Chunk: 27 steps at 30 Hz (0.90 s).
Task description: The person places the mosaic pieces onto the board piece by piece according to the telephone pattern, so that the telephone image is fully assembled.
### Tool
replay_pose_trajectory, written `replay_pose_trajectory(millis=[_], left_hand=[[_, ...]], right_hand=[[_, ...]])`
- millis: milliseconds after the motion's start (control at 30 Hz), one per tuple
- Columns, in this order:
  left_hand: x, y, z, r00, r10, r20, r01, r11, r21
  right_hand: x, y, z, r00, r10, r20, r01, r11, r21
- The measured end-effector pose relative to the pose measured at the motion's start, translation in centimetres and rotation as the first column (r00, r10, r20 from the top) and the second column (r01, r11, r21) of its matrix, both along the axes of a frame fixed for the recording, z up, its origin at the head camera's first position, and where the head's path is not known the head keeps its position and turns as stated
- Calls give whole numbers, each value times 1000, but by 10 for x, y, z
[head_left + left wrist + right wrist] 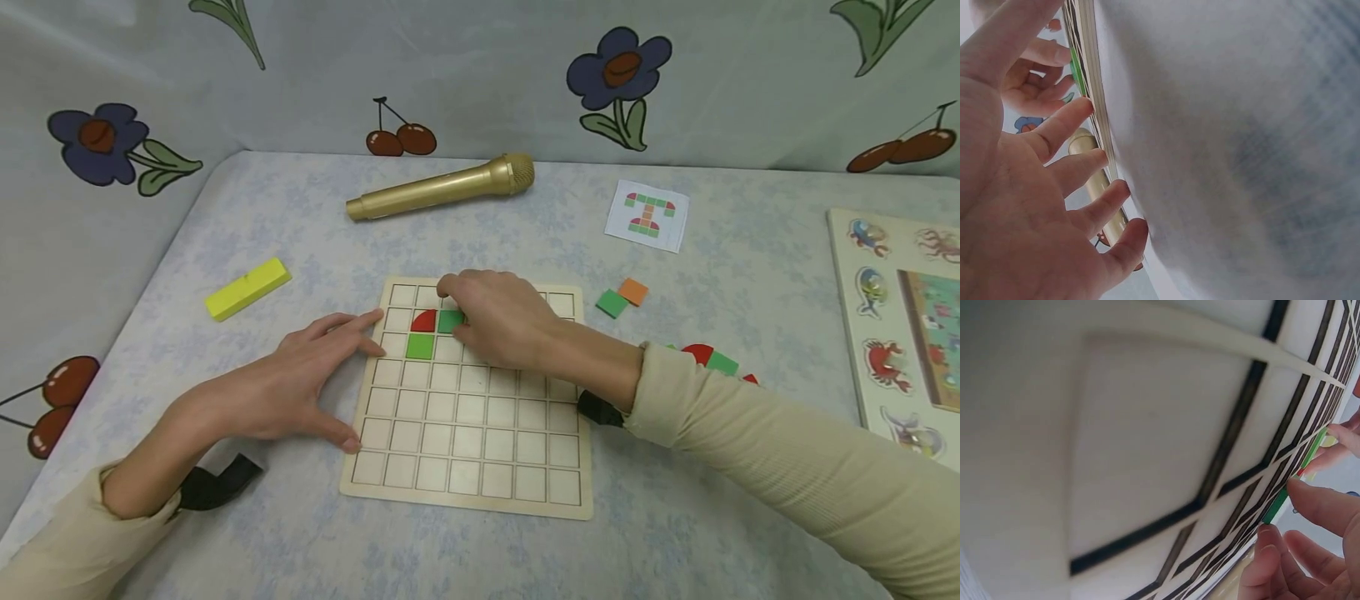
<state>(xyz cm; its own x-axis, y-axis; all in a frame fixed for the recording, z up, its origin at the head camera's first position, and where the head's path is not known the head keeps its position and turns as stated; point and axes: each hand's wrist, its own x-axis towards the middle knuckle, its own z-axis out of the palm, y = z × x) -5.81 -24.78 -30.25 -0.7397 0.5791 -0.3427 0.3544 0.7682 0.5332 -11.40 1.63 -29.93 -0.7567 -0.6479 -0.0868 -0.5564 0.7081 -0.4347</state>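
Observation:
A pale wooden grid board (438,408) lies flat on the table. My right hand (510,321) reaches over its upper part and pinches a green square tile (450,322) between thumb and fingertips. In the right wrist view that hand's thumb and a finger (1266,537) meet the tile's opposite edges at the board. Just left of the tile sits a red quarter-circle tile (424,321), with a light green square tile (420,346) below it. My left hand (288,387) is spread along the board's left edge, its fingertips (1099,157) touching the rim in the left wrist view.
A gold microphone (442,188) lies behind the board, and a yellow block (247,289) is at the left. On the right are a pattern card (647,215), a loose green tile (611,303), an orange tile (633,292), several tiles partly behind my sleeve, and a sea-animal puzzle board (843,275).

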Motion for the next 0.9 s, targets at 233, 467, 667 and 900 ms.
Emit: replay_pose_trajectory(millis=[233, 467, 667, 900], left_hand=[[0, 1, 0, 1000, 1, 3, -1, 1000, -6], [0, 1, 0, 1000, -1, 2, 1, 1000, -6], [-1, 1, 0, 1000, 0, 2, 0, 1000, -10], [0, 0, -1, 1000, 8, 9, -8, 1000, -5]], right_hand=[[1, 1, 0, 1000, 7, 18, -7, 1000, -2], [2, 3, 4, 999, 15, 46, -15, 1000, -13], [6, 7, 11, 997, 2, 77, 2, 999, -45], [12, 29, 13, 993, -32, 114, 46, 992, -120]])
